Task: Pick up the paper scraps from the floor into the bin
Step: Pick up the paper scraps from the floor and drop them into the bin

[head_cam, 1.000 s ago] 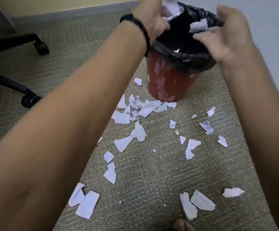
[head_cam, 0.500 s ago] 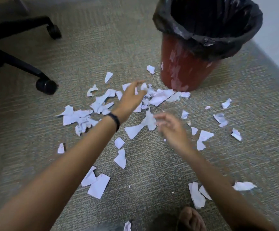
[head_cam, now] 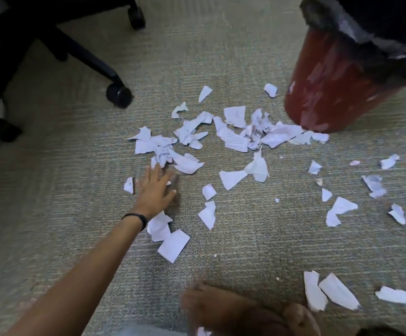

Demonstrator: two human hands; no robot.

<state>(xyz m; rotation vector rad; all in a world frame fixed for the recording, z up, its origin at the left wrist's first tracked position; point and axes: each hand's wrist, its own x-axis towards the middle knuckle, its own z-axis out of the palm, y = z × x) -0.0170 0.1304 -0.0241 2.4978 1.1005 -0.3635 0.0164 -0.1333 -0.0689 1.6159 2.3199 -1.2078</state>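
Note:
Several torn white paper scraps (head_cam: 236, 139) lie scattered on the grey-green carpet, thickest just left of the bin. The red bin (head_cam: 323, 93) with a black liner (head_cam: 376, 18) stands at the top right, partly cut off by the frame. My left hand (head_cam: 157, 187), a black band on its wrist, lies low over the carpet with fingers spread and straight, fingertips at the near edge of a crumpled heap of scraps (head_cam: 163, 151). It holds nothing. A blurred skin-coloured shape at the bottom edge looks like my right hand (head_cam: 221, 306); its fingers are not readable.
A black office chair base with castors (head_cam: 118, 93) stands at the upper left, close to the left heap. More scraps (head_cam: 337, 291) lie at the lower right, beside a bare foot (head_cam: 299, 318). Other pieces (head_cam: 340, 209) dot the carpet right of centre.
Both hands left the bin's mouth and came down to the floor. My left hand moved left and nearer, to the left heap. My right hand pulled back to the bottom edge.

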